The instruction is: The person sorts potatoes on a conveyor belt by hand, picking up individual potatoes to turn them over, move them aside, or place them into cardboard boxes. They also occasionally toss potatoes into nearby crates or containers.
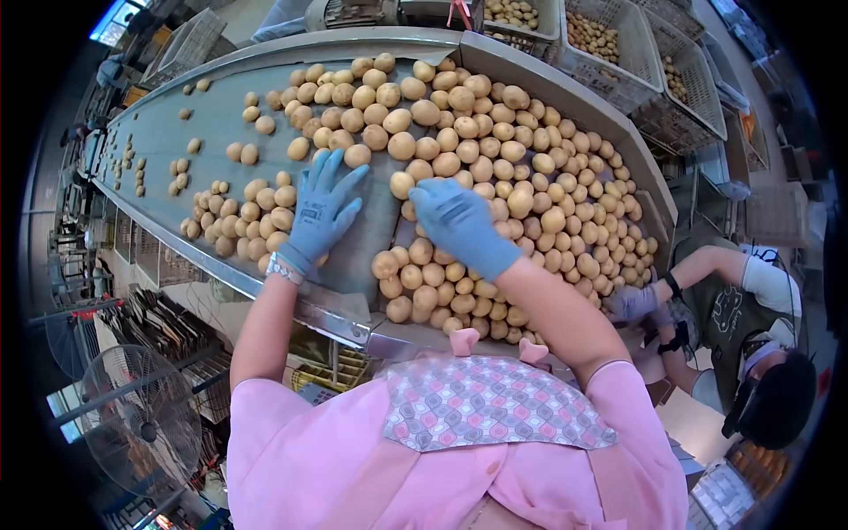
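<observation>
My left hand (321, 212), in a blue glove, has its fingers spread over the grey-green belt (353, 261). It lies between a cluster of round tan fruits or potatoes (231, 219) on its left and a larger group beyond its fingertips. My right hand (459, 221), gloved likewise, has its fingers curled at the left border of the big pile (539, 177). One round tan piece (402, 184) sits right beside those curled fingers. Whatever they hold, if anything, is hidden under the glove.
Metal side rails (305, 311) edge the belt. Plastic crates (609, 44) of the same produce stand beyond it. A co-worker (751, 318) at the right has gloved hands at the pile's end. A large fan (141, 420) stands at lower left.
</observation>
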`<state>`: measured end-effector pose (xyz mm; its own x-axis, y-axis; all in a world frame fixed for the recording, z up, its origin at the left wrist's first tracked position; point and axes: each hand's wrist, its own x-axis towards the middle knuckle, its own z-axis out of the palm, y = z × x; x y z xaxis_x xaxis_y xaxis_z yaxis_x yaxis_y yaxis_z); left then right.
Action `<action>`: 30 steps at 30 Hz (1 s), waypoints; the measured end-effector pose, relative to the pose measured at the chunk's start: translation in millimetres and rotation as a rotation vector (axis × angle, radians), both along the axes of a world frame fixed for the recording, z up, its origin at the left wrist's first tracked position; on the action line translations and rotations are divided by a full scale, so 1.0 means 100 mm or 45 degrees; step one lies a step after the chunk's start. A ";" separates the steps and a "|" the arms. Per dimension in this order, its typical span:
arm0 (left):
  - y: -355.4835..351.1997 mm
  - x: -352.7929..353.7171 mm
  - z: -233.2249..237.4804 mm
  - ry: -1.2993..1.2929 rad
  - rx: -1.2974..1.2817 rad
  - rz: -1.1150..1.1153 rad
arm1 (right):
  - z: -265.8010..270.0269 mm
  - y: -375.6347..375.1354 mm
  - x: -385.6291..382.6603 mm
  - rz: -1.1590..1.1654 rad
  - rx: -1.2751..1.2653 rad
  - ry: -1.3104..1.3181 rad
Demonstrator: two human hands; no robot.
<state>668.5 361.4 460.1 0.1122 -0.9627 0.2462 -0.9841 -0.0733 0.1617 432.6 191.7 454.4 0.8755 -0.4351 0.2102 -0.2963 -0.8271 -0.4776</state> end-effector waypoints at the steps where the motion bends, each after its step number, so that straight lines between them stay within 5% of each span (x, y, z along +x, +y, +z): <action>1: -0.02 0.11 0.01 -0.070 0.006 -0.029 | 0.01 0.15 0.10 -0.009 -0.172 0.140; 5: 0.12 0.83 -0.33 0.070 -0.049 0.083 | 0.02 0.45 0.28 -0.207 -0.058 0.607; 8: 0.25 1.22 -0.18 -0.629 0.097 0.465 | 0.04 0.48 0.28 -0.154 -0.115 0.703; 11: -0.06 1.06 -0.01 -0.641 -0.098 0.872 | 0.01 0.48 0.16 -0.110 -0.084 0.545; 14: -0.58 0.09 0.26 -0.073 -0.445 0.066 | -0.10 0.41 -0.05 -0.024 -0.071 0.297; 15: -0.70 -0.29 0.39 0.146 -0.197 0.123 | -0.16 0.37 -0.12 0.007 -0.087 0.213; 19: -0.83 -0.56 0.19 -0.307 0.237 0.248 | -0.20 0.32 -0.48 -0.022 0.157 -0.210; 23: -0.70 -0.46 0.08 -0.532 0.072 0.036 | 0.03 0.33 -0.91 -0.298 1.581 -0.064; 25: -0.57 -0.56 0.20 -0.095 0.029 0.000 | -0.24 0.36 -1.13 -0.122 1.752 -0.508; 27: -0.36 -0.76 0.31 0.564 -0.201 -0.067 | -0.10 0.37 -1.14 -0.196 2.493 -0.559; 29: -0.11 -1.20 0.41 1.666 -0.371 -0.056 | -0.31 0.37 -1.20 -0.089 2.448 -0.430; 30: 0.01 -1.41 0.40 1.928 -0.398 -0.036 | -0.04 0.49 -1.15 -0.137 2.407 -0.379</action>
